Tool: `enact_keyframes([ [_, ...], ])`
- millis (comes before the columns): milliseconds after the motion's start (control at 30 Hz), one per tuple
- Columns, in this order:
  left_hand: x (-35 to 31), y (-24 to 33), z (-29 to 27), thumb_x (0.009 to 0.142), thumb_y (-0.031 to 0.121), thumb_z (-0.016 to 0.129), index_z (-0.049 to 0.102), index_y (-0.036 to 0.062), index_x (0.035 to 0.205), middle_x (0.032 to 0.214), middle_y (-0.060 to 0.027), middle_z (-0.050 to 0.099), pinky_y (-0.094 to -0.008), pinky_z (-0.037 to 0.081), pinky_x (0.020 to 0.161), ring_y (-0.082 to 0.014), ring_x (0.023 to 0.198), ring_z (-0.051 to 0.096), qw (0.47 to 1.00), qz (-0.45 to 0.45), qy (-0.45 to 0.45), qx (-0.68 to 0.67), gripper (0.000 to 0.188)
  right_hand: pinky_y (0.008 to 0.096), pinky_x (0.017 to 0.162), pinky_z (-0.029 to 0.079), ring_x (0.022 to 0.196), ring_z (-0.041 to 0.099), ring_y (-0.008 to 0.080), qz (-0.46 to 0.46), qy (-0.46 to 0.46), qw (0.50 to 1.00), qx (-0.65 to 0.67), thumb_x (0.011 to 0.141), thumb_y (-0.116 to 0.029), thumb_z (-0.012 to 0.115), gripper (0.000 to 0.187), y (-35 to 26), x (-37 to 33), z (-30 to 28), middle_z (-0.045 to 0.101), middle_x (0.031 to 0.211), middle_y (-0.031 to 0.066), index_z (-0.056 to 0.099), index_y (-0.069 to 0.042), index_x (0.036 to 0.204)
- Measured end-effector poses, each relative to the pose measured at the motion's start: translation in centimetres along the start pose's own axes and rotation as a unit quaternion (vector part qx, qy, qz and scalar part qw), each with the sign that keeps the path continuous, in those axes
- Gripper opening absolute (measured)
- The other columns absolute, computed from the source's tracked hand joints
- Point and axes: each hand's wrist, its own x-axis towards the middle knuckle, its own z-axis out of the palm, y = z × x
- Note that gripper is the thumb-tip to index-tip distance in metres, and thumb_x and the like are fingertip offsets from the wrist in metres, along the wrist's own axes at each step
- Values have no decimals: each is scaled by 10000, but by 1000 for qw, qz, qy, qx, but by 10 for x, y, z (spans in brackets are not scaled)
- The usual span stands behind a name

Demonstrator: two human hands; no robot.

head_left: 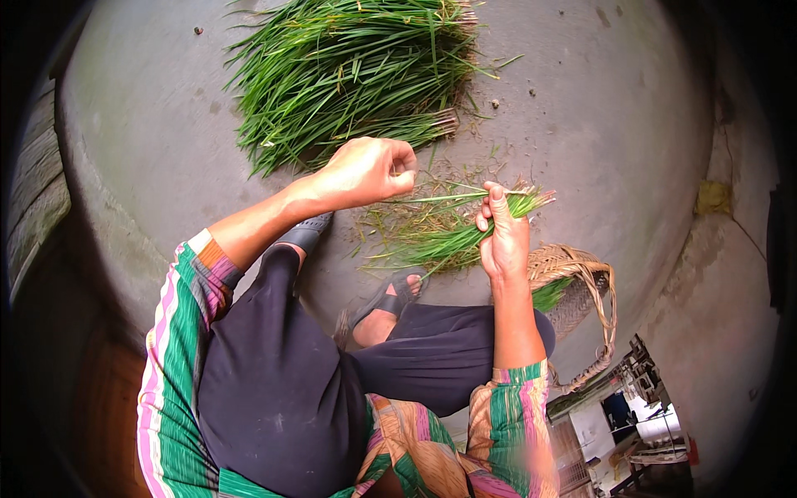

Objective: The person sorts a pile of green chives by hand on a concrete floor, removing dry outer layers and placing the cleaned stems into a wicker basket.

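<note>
My right hand [505,236] grips a bunch of garlic chives [455,241], its pale reddish stem ends poking out to the right past the thumb and the green leaves hanging to the left. A little left of it, my left hand [369,173] is closed, thumb against the curled fingers. A thin chive leaf runs from the bunch to just below those fingers; whether they pinch it, or something else small, I cannot make out. Beyond both hands lies a large pile of garlic chives [349,75] on the floor, stem ends to the right.
Yellowish leaf scraps [378,222] litter the grey concrete floor [598,141] under my hands. By my right knee stands a woven basket [569,261] with a tall handle and some greens inside. My sandalled foot [386,311] is close to the scraps. Cluttered items [639,415] stand at lower right.
</note>
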Motion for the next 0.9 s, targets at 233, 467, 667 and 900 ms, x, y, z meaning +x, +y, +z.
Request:
enact_keyframes([
  [233, 0, -66, 13, 867, 213, 501, 560, 28, 807, 682, -4, 542, -255, 443, 598, -90, 620, 494, 982, -88, -46, -159, 202, 190, 498, 365, 648, 429, 64, -12, 34, 998, 45, 841, -227, 636, 276, -13, 3, -7, 483, 741, -13, 585, 0, 988],
  [467, -24, -58, 18, 885, 335, 538, 639, 26, 987, 880, -112, 658, -338, 471, 782, -201, 856, 613, 988, -73, -81, 106, 340, 198, 514, 361, 676, 411, 75, 7, 63, 992, 107, 861, -243, 613, 319, -16, 14, -24, 448, 799, 2, 550, 20, 1031],
  [667, -13, -31, -2, 857, 185, 586, 628, 9, 1012, 906, -47, 650, -256, 466, 781, -91, 844, 584, 972, 7, 74, -224, 239, 198, 515, 361, 680, 409, 75, -2, 79, 993, 84, 854, -249, 622, 342, -15, 13, -24, 448, 818, 8, 547, 28, 1040],
  [900, -20, 5, -10, 792, 196, 656, 640, 12, 959, 837, -65, 636, -273, 480, 726, -120, 780, 592, 995, 9, 33, -90, 248, 196, 511, 363, 680, 415, 74, -7, 77, 995, 71, 846, -242, 633, 344, -15, 12, -22, 451, 809, 6, 549, 31, 1038],
])
